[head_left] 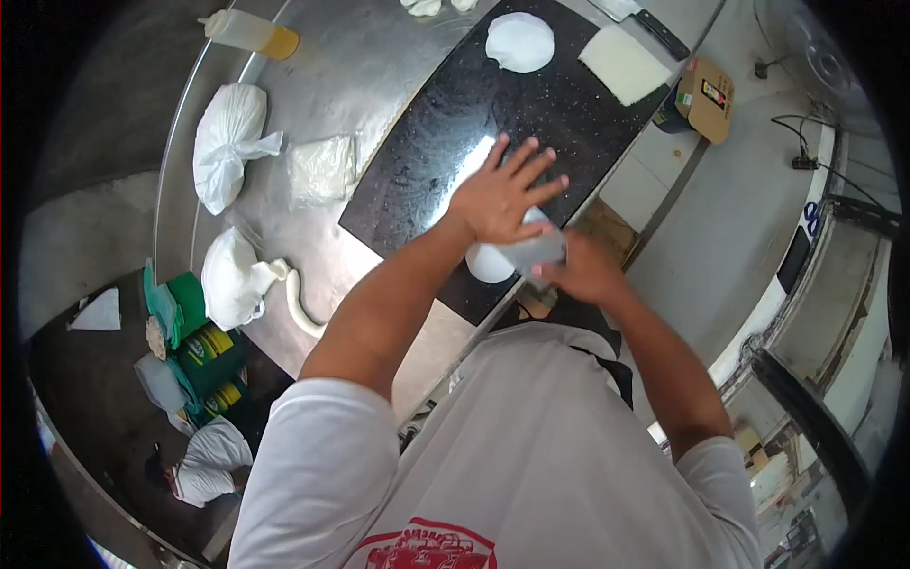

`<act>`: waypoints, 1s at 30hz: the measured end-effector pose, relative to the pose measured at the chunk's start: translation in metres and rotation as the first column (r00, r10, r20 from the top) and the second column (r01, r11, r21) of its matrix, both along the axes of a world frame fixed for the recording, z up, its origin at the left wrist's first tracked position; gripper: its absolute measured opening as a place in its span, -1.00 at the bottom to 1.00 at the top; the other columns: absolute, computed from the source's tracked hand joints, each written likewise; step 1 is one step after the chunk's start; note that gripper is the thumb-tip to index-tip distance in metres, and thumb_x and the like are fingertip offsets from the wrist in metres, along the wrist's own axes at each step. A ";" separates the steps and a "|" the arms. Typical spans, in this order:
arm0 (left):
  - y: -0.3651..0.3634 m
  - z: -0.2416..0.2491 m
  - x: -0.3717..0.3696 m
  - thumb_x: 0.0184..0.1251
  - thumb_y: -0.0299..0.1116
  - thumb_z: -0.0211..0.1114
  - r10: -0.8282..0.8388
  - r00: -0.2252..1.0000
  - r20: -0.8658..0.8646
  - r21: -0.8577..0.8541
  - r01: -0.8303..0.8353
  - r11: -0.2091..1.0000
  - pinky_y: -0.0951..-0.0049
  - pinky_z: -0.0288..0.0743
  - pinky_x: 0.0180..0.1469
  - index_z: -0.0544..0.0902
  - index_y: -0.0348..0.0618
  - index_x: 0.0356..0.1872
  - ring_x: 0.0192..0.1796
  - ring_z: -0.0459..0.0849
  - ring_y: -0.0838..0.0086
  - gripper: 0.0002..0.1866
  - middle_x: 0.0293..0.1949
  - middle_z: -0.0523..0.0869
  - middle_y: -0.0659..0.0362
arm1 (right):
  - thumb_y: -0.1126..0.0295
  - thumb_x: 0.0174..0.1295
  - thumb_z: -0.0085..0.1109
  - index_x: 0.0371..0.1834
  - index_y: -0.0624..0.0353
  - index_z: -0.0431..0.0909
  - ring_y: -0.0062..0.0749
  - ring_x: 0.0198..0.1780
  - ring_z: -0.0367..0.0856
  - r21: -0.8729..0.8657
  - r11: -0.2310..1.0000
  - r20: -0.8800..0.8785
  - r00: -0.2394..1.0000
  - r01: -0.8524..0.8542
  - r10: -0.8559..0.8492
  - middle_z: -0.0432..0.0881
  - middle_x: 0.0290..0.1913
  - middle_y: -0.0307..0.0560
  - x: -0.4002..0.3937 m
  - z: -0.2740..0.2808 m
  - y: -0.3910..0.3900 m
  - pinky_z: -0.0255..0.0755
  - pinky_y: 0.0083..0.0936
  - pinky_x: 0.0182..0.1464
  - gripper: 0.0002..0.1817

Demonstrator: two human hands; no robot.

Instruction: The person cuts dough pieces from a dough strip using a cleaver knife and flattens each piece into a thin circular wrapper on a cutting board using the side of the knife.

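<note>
My right hand (590,270) is wrapped around a flat grey blade (533,252), blurred, its handle hidden in the fist. My left hand (502,197) hovers with fingers spread over the black board (417,175), its palm edge at or just above the blade; contact cannot be told. Partly under the blade, near the board's front edge, lies a thin white dough round (488,265). A larger white round (519,44) rests toward the board's far end.
Left, on the steel table (332,76), are tied white bags (230,142), a plastic-wrapped packet (322,169), a dough rope (301,305) and a squeeze bottle (248,34). A white cloth (624,64) and black-handled cleaver (661,34) lie far right. Another person (210,462) is lower left.
</note>
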State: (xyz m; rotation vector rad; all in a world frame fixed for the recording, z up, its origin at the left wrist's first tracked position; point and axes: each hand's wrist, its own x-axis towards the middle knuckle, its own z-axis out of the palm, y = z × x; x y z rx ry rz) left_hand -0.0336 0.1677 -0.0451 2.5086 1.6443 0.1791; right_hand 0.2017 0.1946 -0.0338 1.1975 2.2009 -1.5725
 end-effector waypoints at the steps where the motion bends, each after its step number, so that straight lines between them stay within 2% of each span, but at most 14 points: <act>1: -0.021 -0.006 0.010 0.42 0.41 0.04 -0.024 0.998 0.054 -0.031 0.026 0.999 -0.39 -0.17 0.61 0.45 0.20 0.51 0.69 0.07 0.02 -0.22 0.62 0.28 0.10 | -0.02 0.06 0.53 0.17 0.33 0.53 0.21 0.06 0.73 -0.029 0.999 -0.026 1.000 0.015 -0.016 0.73 -0.01 0.33 0.013 0.004 -0.022 0.58 -0.04 0.11 -0.25; 3: -0.058 0.004 0.036 0.42 0.41 0.04 -0.086 0.991 0.104 -0.151 0.102 0.983 -0.42 -0.14 0.59 0.46 0.22 0.50 0.67 0.14 0.06 -0.23 0.58 0.34 0.11 | -0.01 0.05 0.54 0.16 0.30 0.54 0.20 0.06 0.73 0.001 1.000 0.068 0.998 0.015 -0.015 0.73 -0.01 0.33 0.046 -0.004 -0.076 0.57 -0.03 0.12 -0.26; 4: -0.048 0.000 0.037 0.42 0.41 0.04 -0.081 0.991 0.108 -0.149 0.097 0.984 -0.42 -0.14 0.59 0.46 0.22 0.50 0.67 0.14 0.06 -0.23 0.58 0.34 0.11 | -0.01 0.05 0.55 0.16 0.28 0.55 0.19 0.07 0.73 0.068 0.997 0.146 0.988 0.034 -0.044 0.73 -0.01 0.32 0.045 -0.005 -0.074 0.56 -0.01 0.13 -0.27; 6: -0.041 -0.006 0.048 0.41 0.41 0.06 -0.166 0.980 0.113 -0.094 0.177 0.980 -0.43 -0.14 0.58 0.48 0.22 0.49 0.65 0.20 0.11 -0.23 0.52 0.43 0.12 | -0.01 0.04 0.56 0.20 0.26 0.54 0.19 0.08 0.73 0.048 0.998 0.189 0.981 0.038 -0.047 0.74 -0.01 0.32 0.037 -0.003 -0.043 0.56 -0.01 0.14 -0.25; 8: -0.028 -0.003 0.038 0.41 0.39 0.08 -0.136 0.984 0.113 -0.052 0.143 0.988 -0.41 -0.14 0.59 0.50 0.21 0.47 0.62 0.25 0.14 -0.25 0.47 0.50 0.14 | -0.01 0.04 0.57 0.23 0.25 0.52 0.20 0.09 0.73 0.011 0.997 0.233 0.970 0.072 -0.073 0.74 0.00 0.32 0.026 0.019 -0.026 0.56 -0.01 0.15 -0.22; 10: -0.003 0.001 0.016 0.41 0.38 0.08 0.003 1.000 0.027 -0.005 -0.003 1.000 -0.39 -0.13 0.59 0.48 0.20 0.49 0.63 0.22 0.09 -0.24 0.51 0.45 0.10 | -0.01 0.05 0.57 0.36 0.25 0.45 0.23 0.09 0.72 0.074 0.983 0.264 0.954 -0.165 0.140 0.73 0.01 0.34 0.000 0.024 0.019 0.56 -0.05 0.16 -0.13; 14: 0.006 0.001 0.006 0.44 0.36 0.03 0.069 0.997 0.041 0.014 -0.070 0.997 -0.42 -0.14 0.59 0.47 0.17 0.50 0.65 0.17 0.05 -0.25 0.57 0.37 0.07 | -0.02 0.04 0.58 0.37 0.29 0.43 0.26 0.10 0.72 -0.041 0.993 0.185 0.975 -0.114 0.119 0.73 -0.01 0.35 -0.001 0.010 0.018 0.57 -0.03 0.15 -0.09; 16: -0.034 -0.010 0.031 0.39 0.42 0.07 0.041 0.996 0.081 -0.071 -0.035 0.997 -0.35 -0.17 0.62 0.41 0.24 0.54 0.68 0.08 0.01 -0.20 0.58 0.32 0.04 | -0.01 0.03 0.58 0.25 0.33 0.47 0.24 0.10 0.72 -0.067 0.997 -0.012 0.999 -0.037 0.037 0.73 -0.03 0.36 0.038 -0.011 -0.029 0.58 -0.03 0.13 -0.16; 17: -0.054 0.002 0.046 0.38 0.42 0.09 0.019 0.996 0.084 -0.132 -0.008 0.991 -0.34 -0.15 0.63 0.47 0.25 0.50 0.70 0.05 0.02 -0.22 0.58 0.35 0.10 | -0.01 0.03 0.58 0.25 0.33 0.47 0.24 0.10 0.72 -0.080 0.996 -0.007 0.999 -0.050 0.050 0.73 -0.03 0.36 0.045 -0.004 -0.041 0.58 -0.03 0.13 -0.16; 20: -0.041 -0.005 0.058 0.37 0.37 0.17 -0.063 0.984 0.166 -0.079 0.077 0.994 -0.35 -0.11 0.61 0.59 0.22 0.40 0.65 0.18 0.06 -0.29 0.51 0.46 0.18 | -0.02 0.04 0.57 0.18 0.35 0.49 0.22 0.11 0.73 -0.045 0.999 0.229 0.973 0.028 -0.017 0.74 -0.02 0.36 0.042 0.006 -0.036 0.59 -0.02 0.12 -0.20; 22: -0.022 0.006 0.047 0.37 0.36 0.17 -0.023 0.989 0.143 -0.085 0.036 0.996 -0.36 -0.10 0.60 0.58 0.20 0.41 0.64 0.20 0.05 -0.28 0.51 0.46 0.16 | 0.00 0.05 0.56 0.22 0.34 0.47 0.23 0.11 0.72 0.010 0.998 0.245 0.967 -0.069 0.064 0.73 0.00 0.36 0.027 0.017 -0.004 0.60 -0.02 0.12 -0.20; 26: 0.020 0.003 0.009 0.40 0.36 0.13 0.117 0.992 0.039 0.037 -0.118 0.992 -0.38 -0.06 0.58 0.52 0.17 0.47 0.62 0.21 0.00 -0.25 0.54 0.40 0.08 | 0.05 0.00 0.57 0.16 0.37 0.52 0.24 0.03 0.74 0.132 0.980 0.165 0.978 -0.151 0.128 0.73 -0.05 0.38 -0.005 0.028 0.036 0.58 -0.04 0.08 -0.24; 28: 0.018 0.005 0.011 0.40 0.38 0.12 0.136 0.991 -0.004 0.024 -0.136 0.990 -0.39 -0.08 0.58 0.46 0.19 0.51 0.64 0.17 -0.03 -0.22 0.58 0.33 0.05 | 0.02 0.10 0.52 0.24 0.34 0.42 0.28 0.12 0.70 0.071 0.990 0.109 0.988 -0.121 0.113 0.72 0.01 0.37 -0.004 0.022 0.033 0.57 0.02 0.14 -0.21; 30: -0.013 0.000 0.027 0.39 0.39 0.11 0.069 0.995 0.077 -0.073 -0.063 0.995 -0.38 -0.11 0.60 0.43 0.24 0.53 0.66 0.13 -0.04 -0.22 0.59 0.30 0.04 | 0.01 0.10 0.52 0.23 0.35 0.43 0.29 0.16 0.68 -0.031 0.993 0.059 0.992 -0.114 0.116 0.70 0.07 0.39 0.028 0.007 -0.004 0.54 0.01 0.18 -0.21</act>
